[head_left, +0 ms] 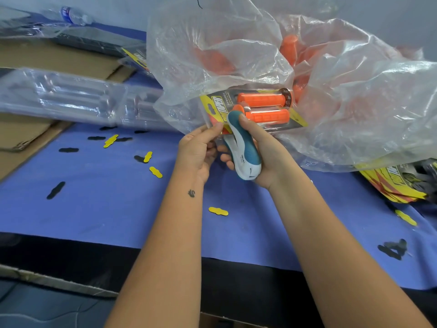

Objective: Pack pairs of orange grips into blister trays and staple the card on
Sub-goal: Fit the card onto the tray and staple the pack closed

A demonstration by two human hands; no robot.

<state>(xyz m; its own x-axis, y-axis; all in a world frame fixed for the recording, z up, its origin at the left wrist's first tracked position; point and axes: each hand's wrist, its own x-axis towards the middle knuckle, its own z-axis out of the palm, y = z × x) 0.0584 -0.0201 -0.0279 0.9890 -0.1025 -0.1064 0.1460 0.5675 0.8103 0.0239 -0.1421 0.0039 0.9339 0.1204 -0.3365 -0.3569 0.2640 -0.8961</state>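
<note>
While stapling: my right hand squeezes stapler onto pack.
L hand: left hand pinches pack edge.
Next, I reckon: 2nd staple, other corner.

Blue-covered table, pale wall

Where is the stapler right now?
In the head view, centre frame, the stapler is gripped in the right hand, its nose on the blister pack's near edge, beside the left hand.
</note>
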